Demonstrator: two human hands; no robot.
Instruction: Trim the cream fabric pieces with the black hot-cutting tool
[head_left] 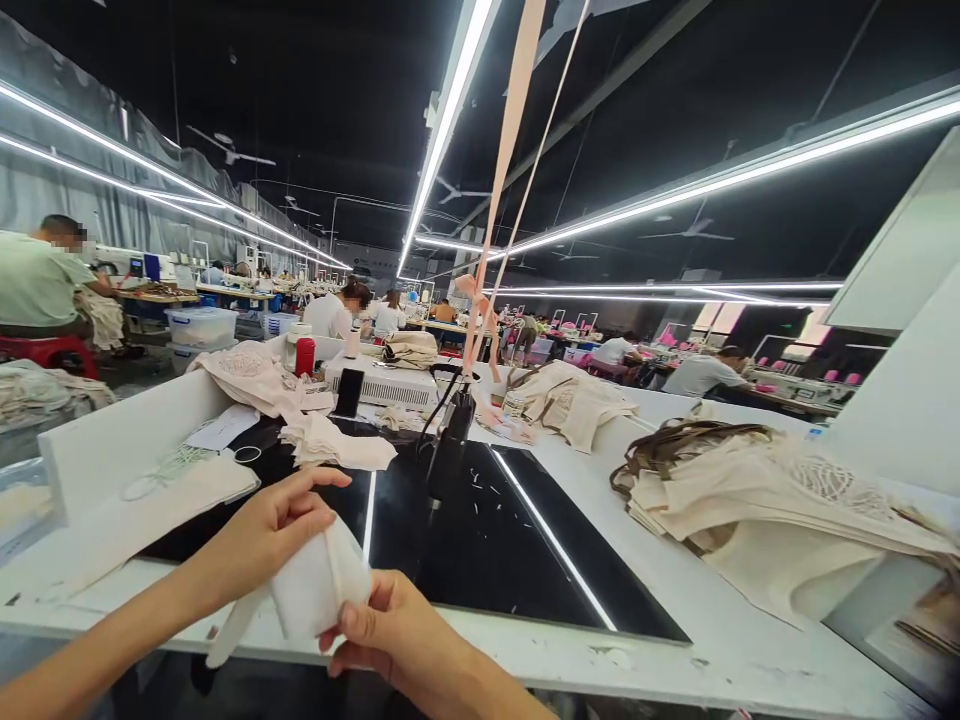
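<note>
The white tabletop (622, 510) runs wide before the person, and on it lies a flat black panel (480, 560). At the right, a heap of beige garments (765, 500) is resting. Over the panel, a black tool (452, 440) stands nearly upright, below peach-coloured straps. The right hand (405, 625) has its thumb and fingers closed upon the lower right edge of a white padded piece (311, 590). The left hand (266, 530) is at the upper edge of this piece, index finger stretched above the thumb; whether these fingers grip it, I cannot tell. The piece is thus between both hands, above the tabletop's near edge. Beyond is a red spool (304, 355).
</note>
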